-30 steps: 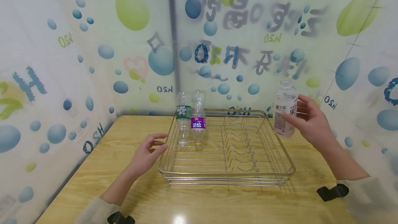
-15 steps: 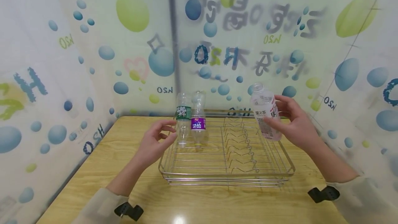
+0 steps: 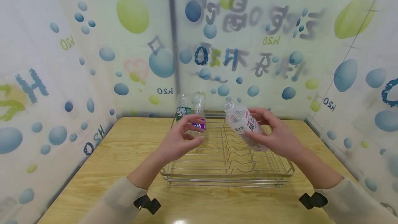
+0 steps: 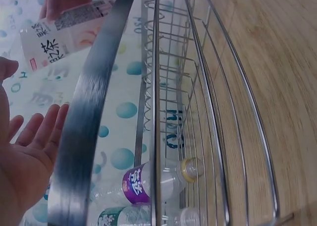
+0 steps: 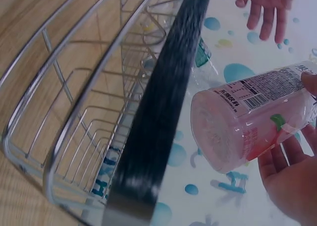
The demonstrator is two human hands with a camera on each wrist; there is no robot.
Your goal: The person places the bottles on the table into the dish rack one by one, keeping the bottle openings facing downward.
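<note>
My right hand [image 3: 280,137] grips a clear pinkish plastic bottle [image 3: 238,120] with a white label and no cap visible. The bottle leans, mouth up and to the left, above the right half of a metal wire rack [image 3: 228,175]. Left of it hovers my left hand [image 3: 179,141], holding nothing, its fingers loosely bent. Two clear bottles stand upside down in the rack's back left, one with a green label [image 3: 181,112], the other with a purple label [image 3: 198,103]. In the head view my left hand partly covers both; the left wrist view shows the purple-labelled bottle [image 4: 141,184] low down.
A wood-grain table [image 3: 102,168] carries the rack, which has wavy wire dividers [image 3: 240,163] along its right half. Behind and on both sides hang pale curtains [image 3: 136,72] printed with blue and green dots.
My right hand has carried the pink bottle leftward and slightly down, tilting it more to the left. The left hand has moved right, from the rack's left edge to over the rack.
</note>
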